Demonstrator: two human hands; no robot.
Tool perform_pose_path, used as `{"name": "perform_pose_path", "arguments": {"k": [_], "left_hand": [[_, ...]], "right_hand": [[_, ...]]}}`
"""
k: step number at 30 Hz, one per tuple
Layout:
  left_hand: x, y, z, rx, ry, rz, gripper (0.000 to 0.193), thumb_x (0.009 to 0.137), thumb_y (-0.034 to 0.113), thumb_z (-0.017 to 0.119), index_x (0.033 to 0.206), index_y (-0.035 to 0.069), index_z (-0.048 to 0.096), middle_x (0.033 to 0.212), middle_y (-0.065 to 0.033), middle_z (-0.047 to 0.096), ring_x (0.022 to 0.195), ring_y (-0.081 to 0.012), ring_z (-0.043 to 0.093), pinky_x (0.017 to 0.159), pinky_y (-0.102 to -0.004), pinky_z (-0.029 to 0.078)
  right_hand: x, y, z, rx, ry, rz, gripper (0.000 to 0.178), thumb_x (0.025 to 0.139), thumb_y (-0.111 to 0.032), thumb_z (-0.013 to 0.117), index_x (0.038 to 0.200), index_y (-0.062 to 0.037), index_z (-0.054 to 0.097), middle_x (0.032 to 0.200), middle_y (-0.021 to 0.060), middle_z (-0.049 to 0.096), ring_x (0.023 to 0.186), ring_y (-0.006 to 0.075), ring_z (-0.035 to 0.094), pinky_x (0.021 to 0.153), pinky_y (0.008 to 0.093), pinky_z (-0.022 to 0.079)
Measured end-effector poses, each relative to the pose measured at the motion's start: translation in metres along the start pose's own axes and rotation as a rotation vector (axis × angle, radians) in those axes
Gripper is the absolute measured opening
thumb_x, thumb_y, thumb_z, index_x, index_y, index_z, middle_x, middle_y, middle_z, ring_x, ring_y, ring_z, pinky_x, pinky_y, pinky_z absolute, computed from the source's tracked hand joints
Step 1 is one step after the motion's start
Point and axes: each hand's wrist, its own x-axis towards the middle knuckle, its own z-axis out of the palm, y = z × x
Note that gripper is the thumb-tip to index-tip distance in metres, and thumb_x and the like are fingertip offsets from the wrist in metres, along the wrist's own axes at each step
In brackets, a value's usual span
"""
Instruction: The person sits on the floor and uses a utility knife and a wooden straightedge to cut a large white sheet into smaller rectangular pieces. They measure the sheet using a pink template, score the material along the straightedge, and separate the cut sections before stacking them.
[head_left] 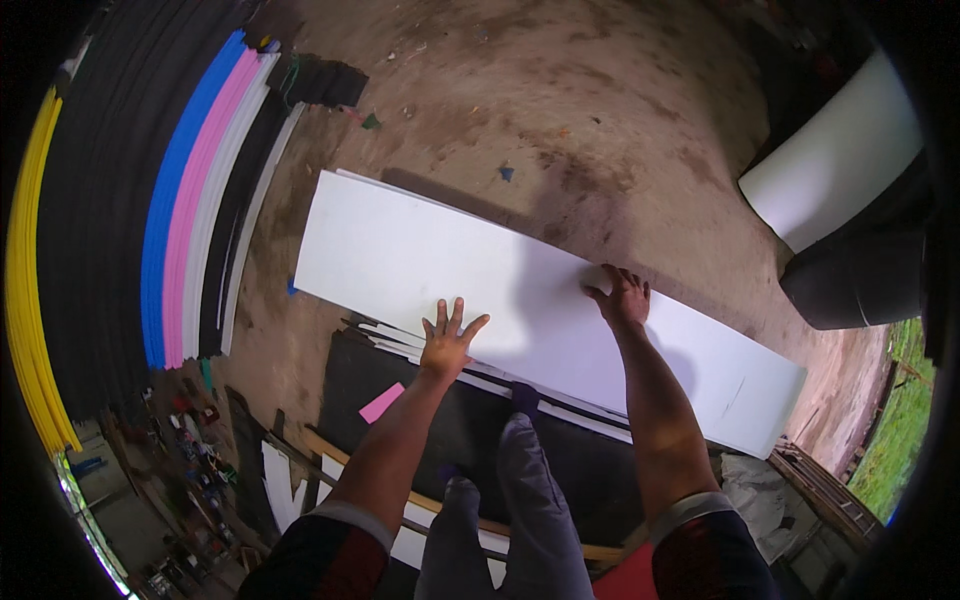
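Observation:
A long white foam-like sheet (420, 240) lies slantwise before me, with another white sheet showing just under its far left edge. My left hand (448, 348) rests flat on its near edge, fingers spread, holding nothing. At the far edge, right of the middle, my right hand (627, 299) has its fingers bent over the rim and its thumb on the top face, gripping the sheet. Thin white strips (480, 378) show along the near side, above a black sheet (345, 385) by my feet.
Tall stacks of sheets stand at the left: yellow (30, 280), black (95, 230), blue (175, 200) and pink (200, 190). A large white roll (840, 150) and a black rounded object (855, 280) are at the right. A pink scrap (381, 403) lies near my left forearm.

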Motion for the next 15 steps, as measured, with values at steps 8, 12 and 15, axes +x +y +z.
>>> {"name": "perform_pose_path", "arguments": {"k": [8,12,15], "left_hand": [[0.015,0.005,-0.035,-0.131,-0.143,-0.038,0.097,0.084,0.028,0.083,0.162,0.048,0.028,0.176,-0.0109,0.007,0.160,-0.0442,0.006,0.119,-0.0729,0.026],[0.024,0.008,-0.025,-0.319,-0.008,-0.142,0.069,0.090,0.021,0.072,0.152,0.039,0.049,0.173,-0.0128,0.020,0.160,-0.0370,0.016,0.119,-0.0721,0.028],[0.008,0.035,-0.003,-0.470,0.156,-0.275,0.051,0.092,0.021,0.068,0.142,0.022,0.061,0.167,-0.0161,0.033,0.154,-0.0337,0.030,0.117,-0.0691,0.032]], "right_hand": [[-0.041,-0.023,0.078,-0.497,0.132,-0.228,0.081,0.102,-0.057,0.055,0.168,-0.0353,0.014,0.174,0.0202,0.011,0.159,0.0400,0.016,0.126,0.0568,0.023],[-0.117,-0.083,0.087,-0.382,-0.089,-0.390,0.078,0.102,-0.055,0.057,0.167,-0.0336,0.020,0.172,0.0237,0.014,0.158,0.0444,0.015,0.124,0.0603,0.025],[-0.157,-0.101,0.106,-0.436,-0.236,-0.579,0.079,0.099,-0.052,0.062,0.165,-0.0270,0.028,0.172,0.0227,0.017,0.155,0.0431,0.026,0.120,0.0585,0.032]]}}
